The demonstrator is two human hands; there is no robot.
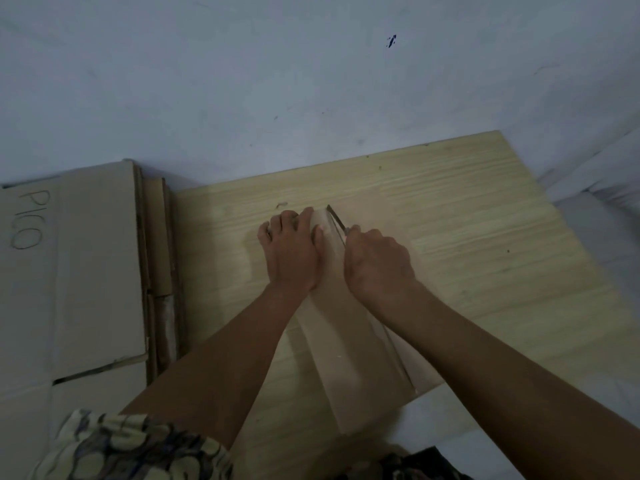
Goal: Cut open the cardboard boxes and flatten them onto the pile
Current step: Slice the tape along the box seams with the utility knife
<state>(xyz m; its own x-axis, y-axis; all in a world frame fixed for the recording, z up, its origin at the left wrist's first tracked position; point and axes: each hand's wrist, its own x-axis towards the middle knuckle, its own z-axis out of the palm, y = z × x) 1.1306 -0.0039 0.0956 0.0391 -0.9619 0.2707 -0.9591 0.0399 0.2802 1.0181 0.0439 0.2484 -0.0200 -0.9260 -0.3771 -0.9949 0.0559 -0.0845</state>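
I am holding a narrow cardboard box [346,344] down on the pale wooden bench [467,209], its long axis running from near my body away toward the wall [311,81], tilted slightly to the left at the far end. My left hand [291,251] is pressing flat on the far part of the box, fingers laid forward and slightly curled over its far edge, thumb resting along the top face. My right hand [377,261] is just beside it to the right, its grip curled tight around the handle of a knife [336,220], whose thin blade is pointing away from me along the box's upper right edge, close to my left thumb. The seam I am judging I must open lies straight ahead of the blade along that long edge, so the right hand is the nearer one to the cut, and the left is only steadying. The pile [69,271] of flattened cardboard is lying well to the left, touching the bench's left side. On its top sheet, hand-drawn letters are reading "PICO", turned sideways. I am seeing no other label on the box itself.
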